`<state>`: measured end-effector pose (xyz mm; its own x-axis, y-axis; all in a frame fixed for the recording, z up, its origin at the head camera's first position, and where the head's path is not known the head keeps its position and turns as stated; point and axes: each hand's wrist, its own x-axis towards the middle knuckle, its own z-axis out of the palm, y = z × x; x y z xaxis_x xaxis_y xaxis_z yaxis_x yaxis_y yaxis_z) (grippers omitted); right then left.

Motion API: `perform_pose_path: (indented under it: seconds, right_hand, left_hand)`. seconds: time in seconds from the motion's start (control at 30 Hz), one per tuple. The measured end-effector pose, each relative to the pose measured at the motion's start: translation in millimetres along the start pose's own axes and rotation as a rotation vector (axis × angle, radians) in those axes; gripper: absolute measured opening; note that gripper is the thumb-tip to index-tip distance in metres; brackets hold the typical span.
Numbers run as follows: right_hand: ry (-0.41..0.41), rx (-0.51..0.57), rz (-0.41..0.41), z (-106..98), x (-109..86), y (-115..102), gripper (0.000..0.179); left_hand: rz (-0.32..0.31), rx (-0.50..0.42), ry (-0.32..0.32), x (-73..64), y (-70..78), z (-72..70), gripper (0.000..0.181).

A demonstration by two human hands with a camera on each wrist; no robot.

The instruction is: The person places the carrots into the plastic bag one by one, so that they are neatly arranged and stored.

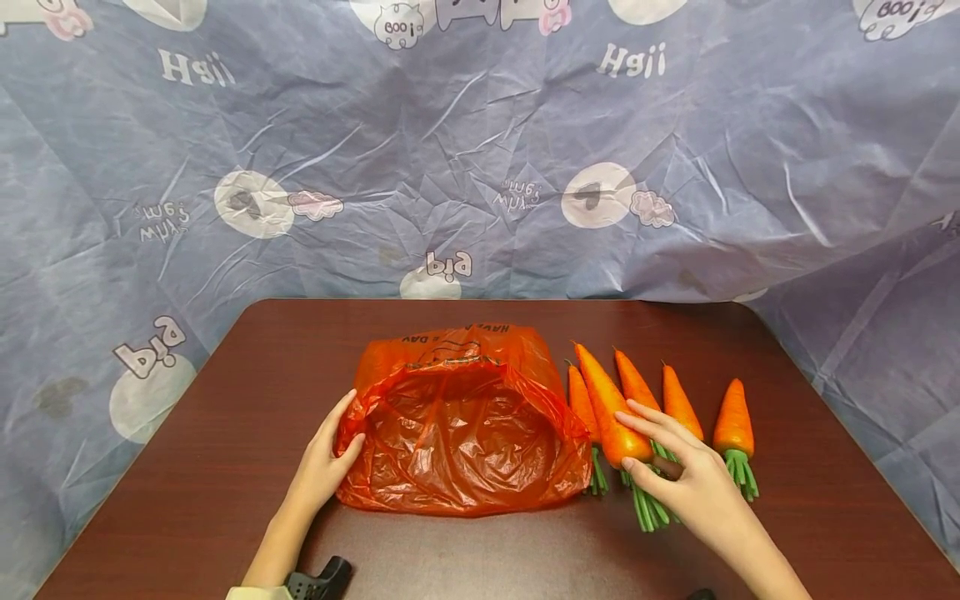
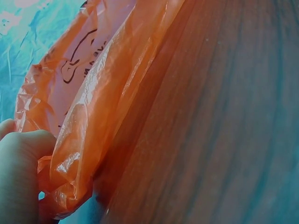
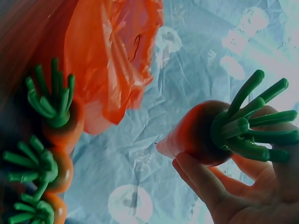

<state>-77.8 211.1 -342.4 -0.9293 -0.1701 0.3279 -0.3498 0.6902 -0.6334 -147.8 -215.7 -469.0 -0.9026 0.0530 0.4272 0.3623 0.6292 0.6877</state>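
Note:
A red-orange plastic bag (image 1: 465, 467) lies on the table with its wide mouth toward me. My left hand (image 1: 322, 462) grips the left edge of that mouth; in the left wrist view the thumb (image 2: 35, 142) lies over the crinkled rim. To the right of the bag, my right hand (image 1: 693, 475) holds a large carrot (image 1: 611, 417) between thumb and fingers. The right wrist view shows this carrot (image 3: 201, 128) raised off the table, its stubby green stems toward the camera. Other carrots lie around it: one (image 1: 581, 404) against the bag, others (image 1: 633, 383) (image 1: 678, 404) partly behind my hand.
Farther right lies a separate carrot (image 1: 733, 421) with green stems. The dark reddish-brown table (image 1: 210, 450) has rounded far corners. A wrinkled grey-blue printed cloth (image 1: 450, 150) hangs behind it and along the sides. A black strap (image 1: 322, 579) sits on my left wrist.

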Motion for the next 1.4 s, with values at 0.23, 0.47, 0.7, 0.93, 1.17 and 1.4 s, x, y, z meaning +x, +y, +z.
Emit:
perform_pose_path:
  seconds: [0.23, 0.47, 0.7, 0.93, 1.17, 1.4]
  right_hand:
    - [-0.004, -0.024, -0.055, 9.0, 0.0, -8.6, 0.043]
    - [-0.031, 0.019, -0.117, 17.9, 0.7, -16.5, 0.043]
    - [-0.064, 0.031, -0.193, 30.5, 4.0, -22.0, 0.042]
    - [-0.076, 0.047, -0.275, 47.5, 8.2, -27.1, 0.043]
    - [-0.066, -0.023, -0.334, 58.7, 11.1, -31.6, 0.042]
    - [-0.125, -0.061, -0.284, 68.3, 13.1, -37.7, 0.040]
  left_hand:
    - [0.009, -0.008, 0.005, 0.1, -0.5, 0.7, 0.069]
    - [0.003, -0.006, 0.006, 0.5, 0.2, 1.2, 0.067]
    - [0.012, -0.012, 0.018, 0.3, -0.1, 1.7, 0.066]
    - [-0.012, 0.000, 0.022, 0.0, 6.5, 0.5, 0.065]
    - [-0.023, 0.015, 0.014, 0.6, 34.8, -8.0, 0.061]
    - [-0.036, 0.024, 0.012, -1.0, 38.4, -9.8, 0.062]
